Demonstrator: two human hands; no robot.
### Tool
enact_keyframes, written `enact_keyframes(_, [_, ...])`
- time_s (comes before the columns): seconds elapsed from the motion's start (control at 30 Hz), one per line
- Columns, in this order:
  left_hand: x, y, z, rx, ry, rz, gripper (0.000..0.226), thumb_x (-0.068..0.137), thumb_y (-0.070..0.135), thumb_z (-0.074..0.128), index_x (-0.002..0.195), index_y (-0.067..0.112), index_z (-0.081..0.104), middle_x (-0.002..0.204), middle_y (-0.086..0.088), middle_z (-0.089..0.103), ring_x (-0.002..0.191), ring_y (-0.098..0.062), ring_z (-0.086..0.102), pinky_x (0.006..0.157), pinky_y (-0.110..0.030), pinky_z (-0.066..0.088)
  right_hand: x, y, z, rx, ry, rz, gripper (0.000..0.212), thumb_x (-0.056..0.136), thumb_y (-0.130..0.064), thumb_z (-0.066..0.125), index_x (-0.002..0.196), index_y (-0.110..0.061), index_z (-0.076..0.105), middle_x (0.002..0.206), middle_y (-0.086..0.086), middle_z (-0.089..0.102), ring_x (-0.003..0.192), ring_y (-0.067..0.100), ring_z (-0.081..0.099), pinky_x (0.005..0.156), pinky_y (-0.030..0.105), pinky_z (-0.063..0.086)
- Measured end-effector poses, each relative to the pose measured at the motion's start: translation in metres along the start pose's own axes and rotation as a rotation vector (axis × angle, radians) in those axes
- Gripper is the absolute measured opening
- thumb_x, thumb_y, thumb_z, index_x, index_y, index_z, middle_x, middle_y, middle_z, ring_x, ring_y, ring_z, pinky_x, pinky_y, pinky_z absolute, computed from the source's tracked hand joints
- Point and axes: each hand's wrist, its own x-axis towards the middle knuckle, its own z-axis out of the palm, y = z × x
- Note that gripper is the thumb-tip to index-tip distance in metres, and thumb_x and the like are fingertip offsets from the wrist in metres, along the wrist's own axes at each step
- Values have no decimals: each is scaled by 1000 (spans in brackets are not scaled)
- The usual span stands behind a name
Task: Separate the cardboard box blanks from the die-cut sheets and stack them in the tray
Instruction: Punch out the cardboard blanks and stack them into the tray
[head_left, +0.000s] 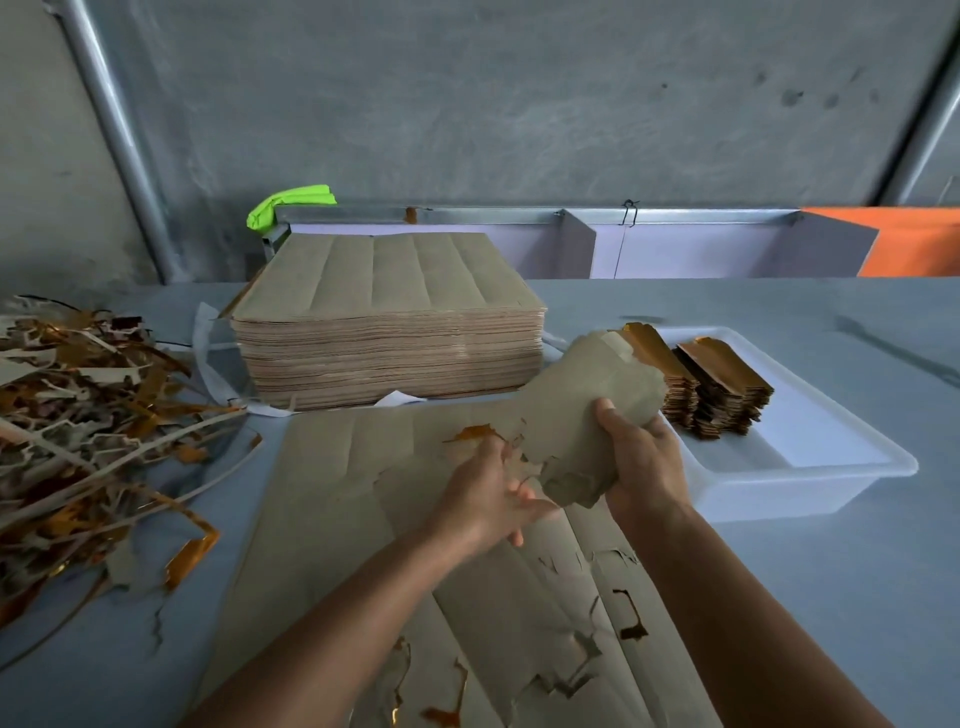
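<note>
grey table (779, 306) | blank bundle (587, 415) gripped by right hand (644, 462), left hand (488, 499) loosely curled beside it, grip unclear | two stacks (722, 384) already in tray (810, 467) beyond grip | thick sheet pile (389, 317) left, early stage judged

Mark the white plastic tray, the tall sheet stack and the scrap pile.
white plastic tray (810, 480): head view, near rim.
tall brown die-cut sheet stack (395, 275): head view, top sheet.
gold-and-grey scrap pile (88, 415): head view, middle.

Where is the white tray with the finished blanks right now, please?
In the head view the white tray sits on the table at the right, just beyond the right hand, right of the tall sheet stack.
</note>
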Motion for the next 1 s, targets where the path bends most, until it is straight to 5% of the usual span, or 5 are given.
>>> enact_keyframes(0.07, [-5,-9,3,57,23,55,4,91,20,60,91,17,57,65,1,60,45,-7,48,50,-21,40,0,-1,-2,3,51,-11,13,89,-17,64,90,-27,56,92,-2,64,87,19,62,64,38,52])
enact_keyframes(0.23, [-20,-37,-15,402,16,143,24,93,20,55,77,10,69,71,0,64,70,-13,60,65,-22,42,7,-9,-20,5,250,-40,22,92,-16,59,111,-23,51,103,0,59,94,23,56,81,49,51])
enact_keyframes(0.4, [-9,-52,-33,411,486,-54,36,72,35,78,91,19,52,80,3,62,77,-18,61,66,-27,43,2,4,-25,-52,210,29,28,92,-14,59,117,-20,51,105,4,59,93,24,56,75,43,48])
enact_keyframes(0.83, [10,-69,-50,700,344,-251,24,86,22,61,106,9,64,116,-15,59,107,-31,56,87,-34,46,-42,47,6,-112,-193,434,8,83,-6,67,90,-7,63,71,9,73,71,26,68,51,32,54])
enact_keyframes(1.0, [14,-65,-57,642,290,-369,19,90,12,46,92,16,65,111,-12,65,102,-31,59,80,-32,44,-63,83,3,-183,-234,541,24,81,-7,69,104,-2,66,91,17,73,89,35,68,73,42,57])
